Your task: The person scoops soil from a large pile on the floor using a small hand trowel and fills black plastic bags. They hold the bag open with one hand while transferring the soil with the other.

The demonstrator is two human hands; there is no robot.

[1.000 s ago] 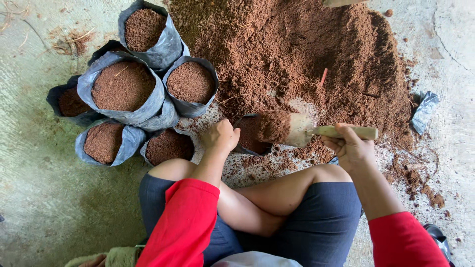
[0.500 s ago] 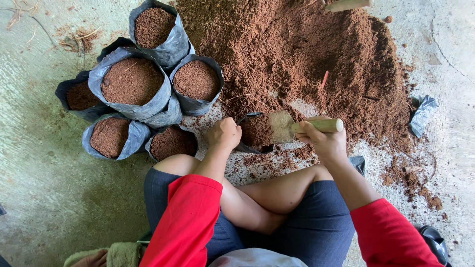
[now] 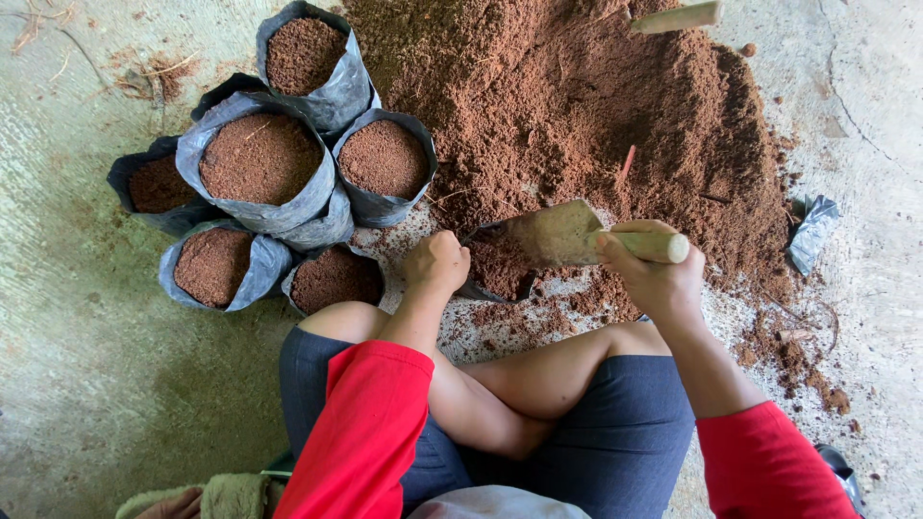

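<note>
Far left: 6 filled grow bags (image 3: 260, 159) stand clustered on the concrete floor (image 3: 77, 317), all dark grey plastic, all topped up with reddish-brown soil, touching one another. A 7th rim shows black behind the large one; its content cannot be made out.

Centre: the left hand (image 3: 437, 261) is closed over the rim of an open bag (image 3: 495, 279) lying just in front of the knees, holding its mouth open. This bag appears only partly filled; most of it sits under the trowel blade, so its level is hard to judge.

Right of centre: the right hand (image 3: 654, 279), grip wrapped fully round the handle, holds a trowel (image 3: 562, 234) with the blade tilted over the bag mouth. Whether soil is on the blade cannot be told.

Behind: the soil heap (image 3: 596, 106) is large, so plenty of material is left. A pale stick or handle (image 3: 678, 16) is cut off at the top edge.

Far right: 1 crumpled empty bag (image 3: 810, 231) lies beside the heap. Judgement: 6 done, 1 in hand, at least 1 to go.
</note>
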